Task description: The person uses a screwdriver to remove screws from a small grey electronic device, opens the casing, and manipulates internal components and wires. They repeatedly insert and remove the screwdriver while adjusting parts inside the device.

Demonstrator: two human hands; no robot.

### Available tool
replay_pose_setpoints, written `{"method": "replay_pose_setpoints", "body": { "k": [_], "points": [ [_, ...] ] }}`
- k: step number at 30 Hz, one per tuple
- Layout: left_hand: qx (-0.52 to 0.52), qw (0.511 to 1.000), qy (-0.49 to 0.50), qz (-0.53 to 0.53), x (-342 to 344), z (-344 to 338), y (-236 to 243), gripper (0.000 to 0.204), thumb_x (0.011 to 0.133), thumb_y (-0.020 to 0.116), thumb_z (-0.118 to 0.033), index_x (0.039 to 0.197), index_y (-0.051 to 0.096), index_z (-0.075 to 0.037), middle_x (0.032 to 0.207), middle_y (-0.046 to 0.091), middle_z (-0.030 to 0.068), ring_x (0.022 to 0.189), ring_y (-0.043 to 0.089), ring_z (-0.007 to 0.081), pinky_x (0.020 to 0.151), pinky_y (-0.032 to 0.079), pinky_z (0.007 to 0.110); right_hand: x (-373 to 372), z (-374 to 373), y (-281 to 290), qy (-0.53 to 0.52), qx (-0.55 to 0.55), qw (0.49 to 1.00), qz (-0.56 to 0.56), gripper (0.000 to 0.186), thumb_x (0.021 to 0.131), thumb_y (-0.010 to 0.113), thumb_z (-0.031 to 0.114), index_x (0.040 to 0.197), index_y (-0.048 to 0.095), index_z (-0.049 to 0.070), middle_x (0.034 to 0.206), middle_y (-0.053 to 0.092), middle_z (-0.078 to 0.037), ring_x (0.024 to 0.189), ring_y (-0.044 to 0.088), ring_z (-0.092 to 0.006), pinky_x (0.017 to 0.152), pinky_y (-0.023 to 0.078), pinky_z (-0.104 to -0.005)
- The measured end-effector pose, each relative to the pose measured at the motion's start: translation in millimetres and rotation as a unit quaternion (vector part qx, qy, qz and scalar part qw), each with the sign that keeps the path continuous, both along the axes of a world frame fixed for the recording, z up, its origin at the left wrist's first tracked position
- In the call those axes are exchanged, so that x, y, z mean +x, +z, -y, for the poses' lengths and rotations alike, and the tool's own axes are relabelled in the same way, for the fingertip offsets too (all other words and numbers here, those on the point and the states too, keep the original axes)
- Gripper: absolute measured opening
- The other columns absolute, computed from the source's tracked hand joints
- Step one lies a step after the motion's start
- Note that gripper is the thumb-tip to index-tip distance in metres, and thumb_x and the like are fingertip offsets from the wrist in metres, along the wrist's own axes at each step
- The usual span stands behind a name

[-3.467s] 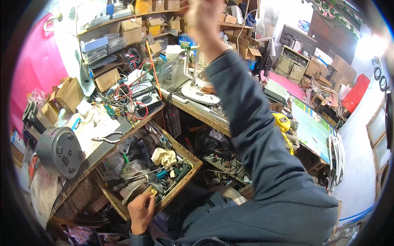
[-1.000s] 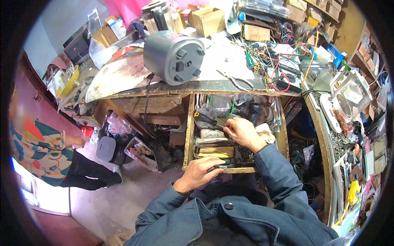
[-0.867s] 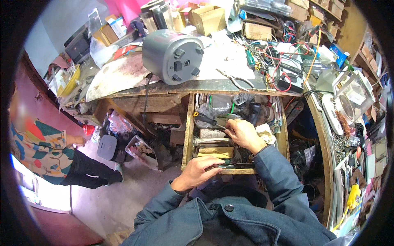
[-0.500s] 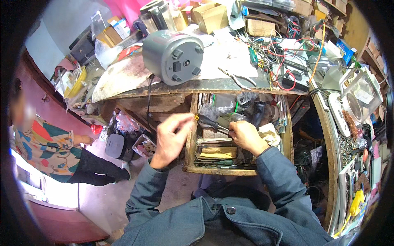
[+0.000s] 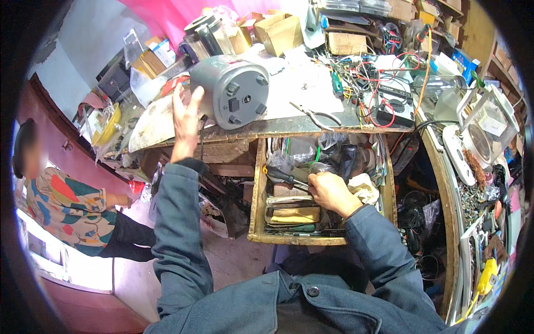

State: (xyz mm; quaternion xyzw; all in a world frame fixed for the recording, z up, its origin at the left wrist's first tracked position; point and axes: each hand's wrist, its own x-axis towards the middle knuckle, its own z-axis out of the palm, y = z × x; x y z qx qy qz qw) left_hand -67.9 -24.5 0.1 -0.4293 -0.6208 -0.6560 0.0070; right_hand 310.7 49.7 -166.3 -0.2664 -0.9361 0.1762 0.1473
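My right hand (image 5: 334, 192) is closed round the shaft end of a screwdriver (image 5: 281, 175), over the open wooden drawer (image 5: 257, 206). Its black handle with a yellow end points left. At the bench's front edge, a grey appliance base (image 5: 208, 92) lies on its side, its round underside with several feet and a dark socket facing me. Beside its left side is my left hand (image 5: 186, 117), raised with the fingers spread; whether it touches the casing I cannot tell. A cord hangs below the base.
Pliers (image 5: 317, 116) lie on the bench, right of the base. Behind them are tangled wires and a multimeter (image 5: 395, 111). The drawer holds bags, papers and tools. A person (image 5: 72, 206) stands at the left. A cluttered side bench (image 5: 473, 222) runs along the right.
My left hand has moved from the drawer's left edge up and left to the grey base, fingers spreading. The right hand still holds the screwdriver over the drawer.
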Motion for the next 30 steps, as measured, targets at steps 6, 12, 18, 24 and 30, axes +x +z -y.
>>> {"method": "replay_pose_setpoints", "body": {
  "k": [6, 12, 18, 24, 30],
  "points": [
    [-0.054, 0.988, -0.120, 0.085, -36.3, -18.3, 19.6, 0.109, 0.090, 0.080, -0.054, 0.166, 0.026, 0.003, 0.168, 0.032, 0.0252, 0.157, 0.031, 0.0339, 0.127, 0.023, 0.045, 1.5, 0.5, 0.3, 0.012, -0.005, 1.000, 0.009, 0.017, 0.091, 0.068, 0.019, 0.092, 0.066, 0.002, 0.081, 0.070, -0.023, 0.083, 0.071, -0.0442, 0.074, 0.056, -0.0556],
    [-0.067, 0.977, -0.178, 0.093, -32.9, -21.9, 22.9, 0.104, 0.088, 0.084, -0.052, 0.162, 0.034, 0.003, 0.160, 0.043, 0.0200, 0.149, 0.039, 0.0309, 0.125, 0.027, 0.044, -0.7, -0.4, -1.3, 0.015, 0.004, 1.000, 0.016, 0.017, 0.091, 0.068, 0.019, 0.092, 0.066, 0.002, 0.078, 0.070, -0.023, 0.079, 0.071, -0.0443, 0.072, 0.057, -0.0553],
    [-0.046, 0.983, -0.161, 0.080, -22.0, -14.3, 27.1, 0.091, 0.086, 0.088, -0.049, 0.152, 0.048, 0.000, 0.144, 0.059, 0.0141, 0.134, 0.054, 0.0269, 0.118, 0.036, 0.041, -4.1, -2.1, -3.7, 0.021, 0.012, 0.999, 0.025, 0.017, 0.092, 0.067, 0.018, 0.093, 0.065, 0.001, 0.079, 0.070, -0.023, 0.080, 0.072, -0.0447, 0.072, 0.057, -0.0552],
    [-0.044, 0.990, -0.121, 0.051, -7.5, -0.6, 34.1, 0.095, 0.080, 0.094, -0.044, 0.149, 0.047, 0.001, 0.143, 0.057, 0.0164, 0.132, 0.055, 0.0282, 0.115, 0.041, 0.043, -4.8, -1.8, 0.9, 0.029, 0.014, 0.999, 0.036, 0.018, 0.093, 0.067, 0.019, 0.095, 0.064, 0.001, 0.079, 0.071, -0.023, 0.079, 0.072, -0.0448, 0.072, 0.057, -0.0553],
    [-0.007, 0.991, -0.119, 0.054, -12.4, -3.0, 27.8, 0.093, 0.082, 0.093, -0.041, 0.149, 0.045, 0.001, 0.144, 0.056, 0.0156, 0.134, 0.053, 0.0275, 0.117, 0.038, 0.043, -3.3, -0.2, 5.7, 0.031, 0.018, 0.998, 0.044, 0.018, 0.093, 0.066, 0.019, 0.097, 0.064, 0.001, 0.080, 0.071, -0.024, 0.080, 0.072, -0.0452, 0.071, 0.057, -0.0554]
  ]
}}
